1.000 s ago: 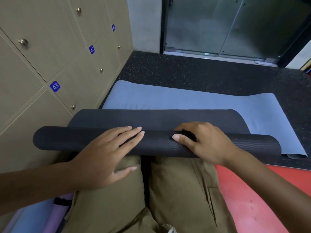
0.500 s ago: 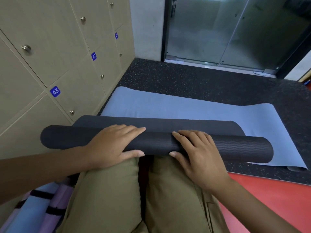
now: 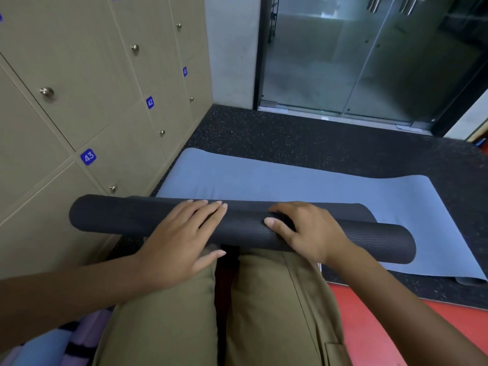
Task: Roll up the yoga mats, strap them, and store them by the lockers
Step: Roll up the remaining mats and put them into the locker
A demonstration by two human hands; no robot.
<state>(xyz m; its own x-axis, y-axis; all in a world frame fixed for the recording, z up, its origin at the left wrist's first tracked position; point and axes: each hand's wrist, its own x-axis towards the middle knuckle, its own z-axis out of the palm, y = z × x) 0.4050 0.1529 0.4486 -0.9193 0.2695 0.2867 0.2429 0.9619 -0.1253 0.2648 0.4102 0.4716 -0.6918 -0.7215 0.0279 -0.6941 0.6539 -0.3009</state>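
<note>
lying crosswise just beyond the knees [image 3: 237, 273], the black mat roll [image 3: 113, 216] was pressed by both hands, its long axis running from the lockers [image 3: 87, 107] outward. the left hand [image 3: 182, 241] lay flat with straight fingers; the right hand [image 3: 309, 231] was curled over the top, nearer the short unrolled flap on the blue mat [image 3: 290, 180].

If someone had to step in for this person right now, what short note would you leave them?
Left hand: flat, fingers straight, pressing on the black mat roll.
Right hand: on the same roll, fingers curled over its far side, thumb on the near side.
The black mat is almost fully rolled, lying across the knees; only a short flap is still flat, on top of the blue mat.
The blue mat lies unrolled on the floor beside the lockers.
Strapped rolled mats show at the lower left.
Left to do: finish rolling the black mat, strap it, then roll and strap the blue one, and store both by the lockers.
</note>
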